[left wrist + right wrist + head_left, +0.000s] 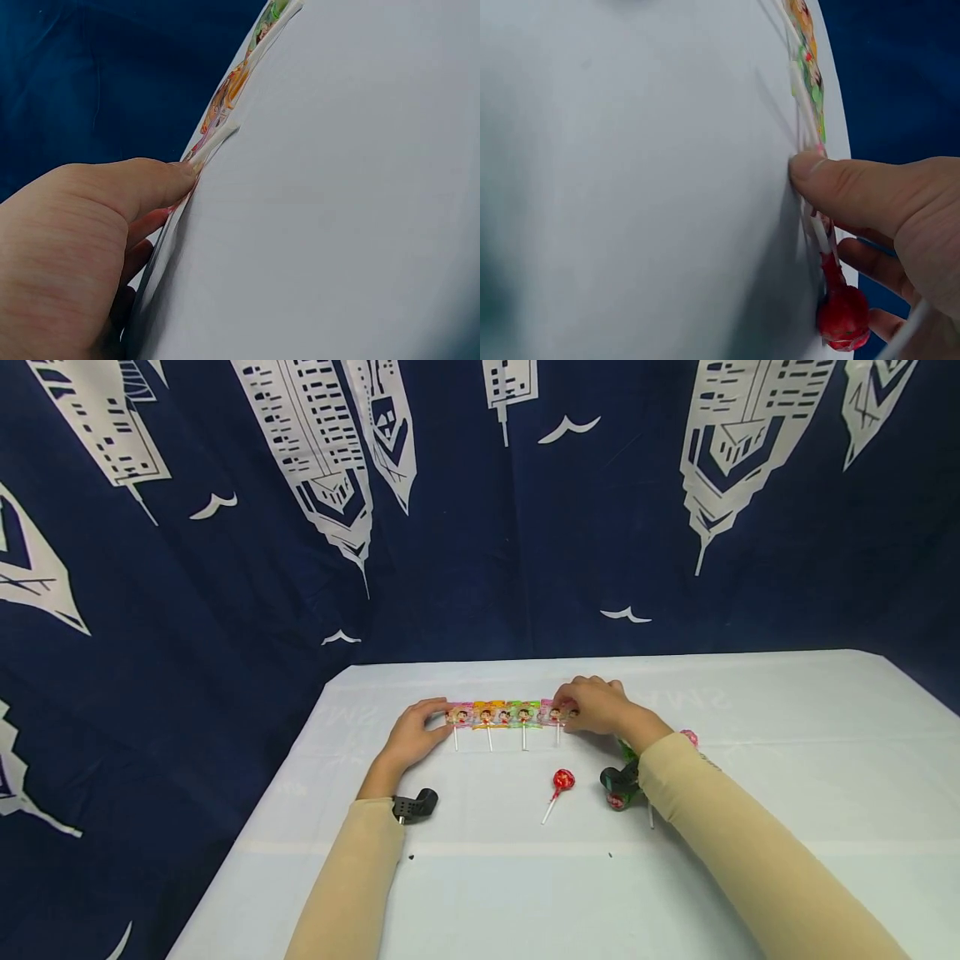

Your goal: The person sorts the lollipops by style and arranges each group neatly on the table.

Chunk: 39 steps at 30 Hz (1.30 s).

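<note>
A row of flat lollipops [506, 714] in pink, orange and green wrappers lies across the table, white sticks pointing toward me. At its left end my left hand [416, 735] pinches a pink-wrapped lollipop [460, 716] between thumb and fingers. My right hand [596, 706] holds the pink lollipop [553, 712] at the other end, the thumb [840, 184] on its near side. In the right wrist view a round red lollipop [844, 319] sits beside the right fingers; whether they hold it I cannot tell. Another red lollipop [564, 779] lies nearer me.
Under the right forearm lie more lollipops, partly hidden, among them a dark red one [617, 802] and a pink one [688, 737]. Each wrist wears a black camera [417, 806]. The white table [510, 893] ends at a dark blue printed curtain [450, 577].
</note>
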Available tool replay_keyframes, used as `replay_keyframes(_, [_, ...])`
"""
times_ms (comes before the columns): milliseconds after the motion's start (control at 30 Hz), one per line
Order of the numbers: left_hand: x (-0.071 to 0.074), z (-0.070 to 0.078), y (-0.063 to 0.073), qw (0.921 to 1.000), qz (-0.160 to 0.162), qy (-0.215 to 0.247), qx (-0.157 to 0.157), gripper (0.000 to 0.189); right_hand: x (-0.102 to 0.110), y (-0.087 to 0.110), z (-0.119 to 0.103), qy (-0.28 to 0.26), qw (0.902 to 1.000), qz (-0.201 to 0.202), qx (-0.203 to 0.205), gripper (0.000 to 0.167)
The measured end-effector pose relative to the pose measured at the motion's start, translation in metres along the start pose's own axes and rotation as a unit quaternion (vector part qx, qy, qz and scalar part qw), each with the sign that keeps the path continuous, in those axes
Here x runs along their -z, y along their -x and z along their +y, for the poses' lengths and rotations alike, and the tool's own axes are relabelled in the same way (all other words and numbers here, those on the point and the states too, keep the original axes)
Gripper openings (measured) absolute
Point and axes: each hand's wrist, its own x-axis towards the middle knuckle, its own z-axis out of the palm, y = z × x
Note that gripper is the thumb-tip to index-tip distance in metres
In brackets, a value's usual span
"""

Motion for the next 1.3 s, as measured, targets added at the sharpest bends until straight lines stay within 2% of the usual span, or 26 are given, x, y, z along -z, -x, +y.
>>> replay_keyframes(400, [0.002, 0.001, 0.001, 1.0, -0.003, 0.007, 0.0, 0.043, 0.005, 0.002, 0.003, -0.003, 0.9994, -0.012, 0.033, 0.037])
replay_keyframes(800, [0.0, 0.001, 0.0, 1.0, -0.004, 0.0, 0.008, 0.043, 0.003, 0.002, 0.004, -0.004, 0.9994, -0.008, 0.032, 0.042])
replay_keyframes(1300, [-0.001, -0.001, -0.001, 0.9999, -0.006, 0.009, 0.01, 0.042, 0.018, 0.018, 0.001, -0.027, 0.996, 0.063, 0.057, 0.045])
